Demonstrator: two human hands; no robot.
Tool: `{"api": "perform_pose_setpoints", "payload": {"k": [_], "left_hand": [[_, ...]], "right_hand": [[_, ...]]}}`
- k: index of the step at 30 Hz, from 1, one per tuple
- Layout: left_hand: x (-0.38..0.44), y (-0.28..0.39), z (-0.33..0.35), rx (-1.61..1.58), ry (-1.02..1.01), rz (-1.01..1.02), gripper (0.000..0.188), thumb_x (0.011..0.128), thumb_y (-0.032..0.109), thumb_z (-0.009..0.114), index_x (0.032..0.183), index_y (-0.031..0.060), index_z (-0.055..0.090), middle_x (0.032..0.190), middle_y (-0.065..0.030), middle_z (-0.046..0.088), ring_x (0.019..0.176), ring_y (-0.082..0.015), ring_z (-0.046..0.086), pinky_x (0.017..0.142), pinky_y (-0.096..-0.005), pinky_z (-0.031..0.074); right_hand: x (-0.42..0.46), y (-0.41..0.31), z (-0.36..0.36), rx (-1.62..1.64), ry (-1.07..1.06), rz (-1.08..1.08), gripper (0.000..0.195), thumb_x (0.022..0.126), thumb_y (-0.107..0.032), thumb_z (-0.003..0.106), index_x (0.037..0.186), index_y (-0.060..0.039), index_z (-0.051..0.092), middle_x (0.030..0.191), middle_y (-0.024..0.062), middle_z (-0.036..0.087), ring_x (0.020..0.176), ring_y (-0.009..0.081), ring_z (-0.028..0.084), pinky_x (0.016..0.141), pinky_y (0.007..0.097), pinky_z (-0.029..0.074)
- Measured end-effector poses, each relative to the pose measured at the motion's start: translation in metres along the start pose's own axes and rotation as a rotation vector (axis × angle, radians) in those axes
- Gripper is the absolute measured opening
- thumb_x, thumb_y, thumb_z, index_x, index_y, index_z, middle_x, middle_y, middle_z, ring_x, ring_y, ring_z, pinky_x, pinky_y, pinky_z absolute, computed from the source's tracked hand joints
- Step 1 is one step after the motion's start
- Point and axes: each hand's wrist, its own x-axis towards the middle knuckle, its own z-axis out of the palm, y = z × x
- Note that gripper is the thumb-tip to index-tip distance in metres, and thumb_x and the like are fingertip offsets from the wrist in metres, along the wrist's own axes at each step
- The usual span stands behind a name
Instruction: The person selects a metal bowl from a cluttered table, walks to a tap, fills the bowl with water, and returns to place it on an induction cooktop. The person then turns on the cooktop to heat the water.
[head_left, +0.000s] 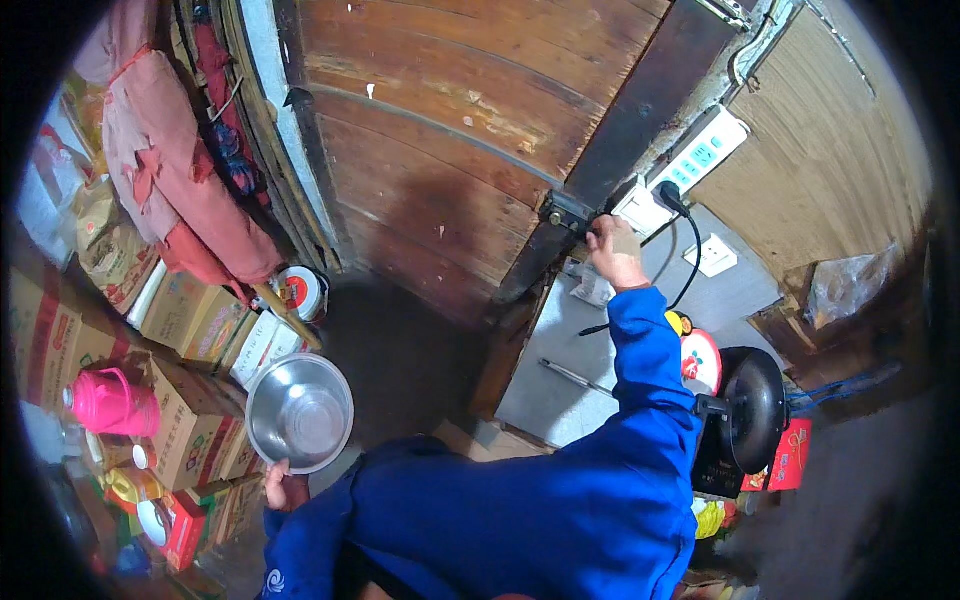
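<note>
My left hand (277, 486) grips the near rim of a round stainless-steel basin (300, 412). A pale, see-through patch shows at the basin's bottom; whether it is water cannot be told. Out to the right, my right hand (611, 244) reaches to a dark metal latch (564, 214) at the edge of a brown wooden door (442, 150). Its fingers are bent at the latch's right end, and their hold is partly hidden. The door stands against its dark frame. Just beyond this hand are a white wall switch (643, 208) and a power strip (697, 154) with a black plug in it.
Cardboard boxes (184, 427) and a pink thermos jug (112, 403) crowd the left side, beneath a hanging pink cloth bundle (180, 165). Below my right arm lies a grey tabletop (555, 397) with a metal utensil (574, 375). A black wok (754, 409) stands at the right.
</note>
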Motion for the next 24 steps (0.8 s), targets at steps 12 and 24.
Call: {"api": "perform_pose_setpoints", "payload": {"k": [12,24], "left_hand": [[-0.017,-0.007,-0.009,-0.030,0.051,0.067,0.033,0.080,0.005,0.055,0.113,0.0022,0.054,0.102,-0.0112,0.062,0.101,-0.0279,0.058,0.098,-0.0454,0.042],[-0.061,-0.007,-0.024,-0.062,0.149,0.207,0.036,0.080,0.003,0.055,0.116,-0.0018,0.055,0.109,-0.0130,0.064,0.102,-0.0266,0.060,0.094,-0.0416,0.045]], "right_hand": [[0.032,-0.044,0.059,-0.208,-0.081,-0.150,0.021,0.079,-0.013,0.058,0.100,-0.0101,0.055,0.089,0.0210,0.061,0.074,0.0413,0.063,0.063,0.0510,0.050],[0.032,-0.035,0.068,-0.354,-0.225,-0.086,0.015,0.084,-0.018,0.052,0.094,-0.0098,0.060,0.085,0.0195,0.068,0.081,0.0396,0.065,0.070,0.0510,0.051]]}}
